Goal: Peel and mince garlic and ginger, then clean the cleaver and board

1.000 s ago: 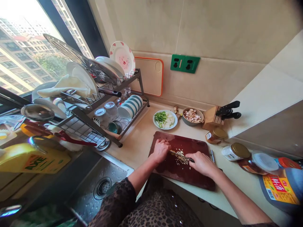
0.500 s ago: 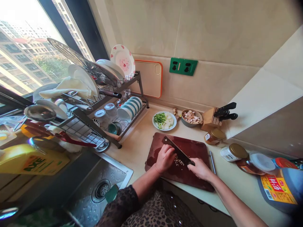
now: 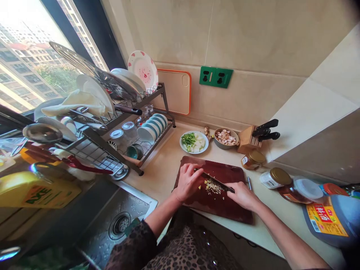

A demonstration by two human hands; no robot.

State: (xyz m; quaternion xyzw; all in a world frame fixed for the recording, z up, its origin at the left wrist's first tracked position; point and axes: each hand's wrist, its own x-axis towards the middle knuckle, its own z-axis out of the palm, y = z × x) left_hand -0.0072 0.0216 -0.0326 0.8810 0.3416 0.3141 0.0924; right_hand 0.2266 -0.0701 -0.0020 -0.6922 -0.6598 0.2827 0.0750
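Observation:
A dark cutting board lies on the counter in front of me. My right hand is wrapped round the handle of a kitchen knife, whose dark blade slants to the upper left over the board. At the far end of the blade, my left hand has its thumb and fingers closed about the tip; the exact contact is partly hidden. Finely chopped pale and yellowish bits, which look like garlic, lie beside the blade between both hands.
Behind the board are a plate of sliced green and white vegetables, ginger, a bowl of garlic cloves and a knife block. Jars and a large bottle line the right. A dish rack and sink are left.
My left hand has shifted slightly left to the blade's tip, its fingers more extended. The blade has turned, uncovering more chopped bits, some yellow. The camera view has shifted slightly.

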